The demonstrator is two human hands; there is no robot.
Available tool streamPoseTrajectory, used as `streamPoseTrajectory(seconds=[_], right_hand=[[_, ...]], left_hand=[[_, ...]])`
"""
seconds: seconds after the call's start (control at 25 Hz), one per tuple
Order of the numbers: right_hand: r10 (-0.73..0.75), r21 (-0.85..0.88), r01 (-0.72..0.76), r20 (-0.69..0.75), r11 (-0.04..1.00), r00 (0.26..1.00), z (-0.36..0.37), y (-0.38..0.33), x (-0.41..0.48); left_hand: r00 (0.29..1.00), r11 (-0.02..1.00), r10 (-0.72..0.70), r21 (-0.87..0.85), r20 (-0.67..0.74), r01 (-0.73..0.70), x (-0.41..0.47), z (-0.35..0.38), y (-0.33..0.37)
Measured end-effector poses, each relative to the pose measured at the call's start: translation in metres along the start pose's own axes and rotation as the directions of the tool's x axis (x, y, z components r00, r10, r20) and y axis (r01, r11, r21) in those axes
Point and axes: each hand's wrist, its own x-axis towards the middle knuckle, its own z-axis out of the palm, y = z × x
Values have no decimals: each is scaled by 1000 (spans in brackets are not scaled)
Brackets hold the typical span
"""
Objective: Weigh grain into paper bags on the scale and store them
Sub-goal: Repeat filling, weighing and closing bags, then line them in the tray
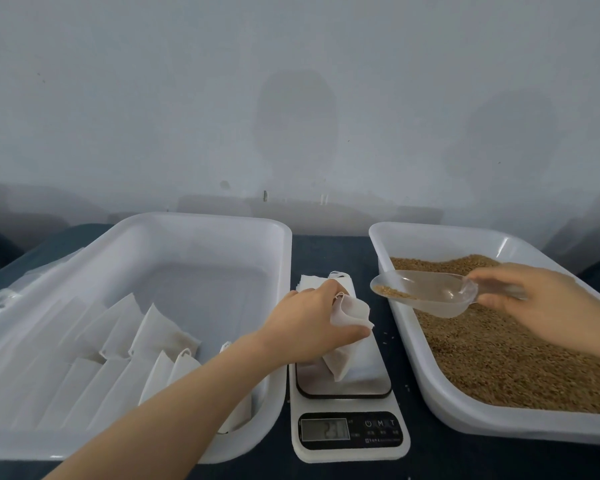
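Note:
A white paper bag point(343, 348) stands on the steel plate of the digital scale point(349, 434), its mouth held wide by my left hand point(312, 317), which grips the top edge. My right hand point(530, 299) holds the handle of a clear plastic scoop point(426, 292) over the left rim of the grain tray point(440, 407). A little brown grain lies in the scoop's tip, which points toward the bag. The tray is filled with brown grain point(520, 362). The scale's display shows digits I cannot read surely.
A large white tub point(222, 226) on the left holds several filled paper bags point(153, 337) lying in rows. A stack of flat paper bags point(312, 282) lies behind the scale. A few grains are scattered on the dark tabletop point(329, 244). The wall is close behind.

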Motion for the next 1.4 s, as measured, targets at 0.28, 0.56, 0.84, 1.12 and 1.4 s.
streamPoseTrajectory(seconds=[0.28, 0.56, 0.84, 1.12, 1.4], right_hand=[[176, -60, -182, -91, 981, 980, 12, 42, 1], [343, -124, -338, 18, 933, 939, 36, 83, -3], [291, -403, -293, -67, 867, 954, 42, 54, -5], [-203, 89, 195, 82, 977, 976, 71, -86, -20], [-150, 110, 158, -76, 981, 986, 103, -102, -6]], left_hand=[[1000, 1000, -13, 2, 18, 13, 0, 0, -1], [999, 1000, -29, 6, 39, 29, 0, 0, -1], [997, 999, -43, 3, 61, 43, -2, -3, 2], [995, 948, -95, -302, 35, 102, -2, -9, 3], [994, 913, -110, -396, -20, 94, -1, -10, 1]])
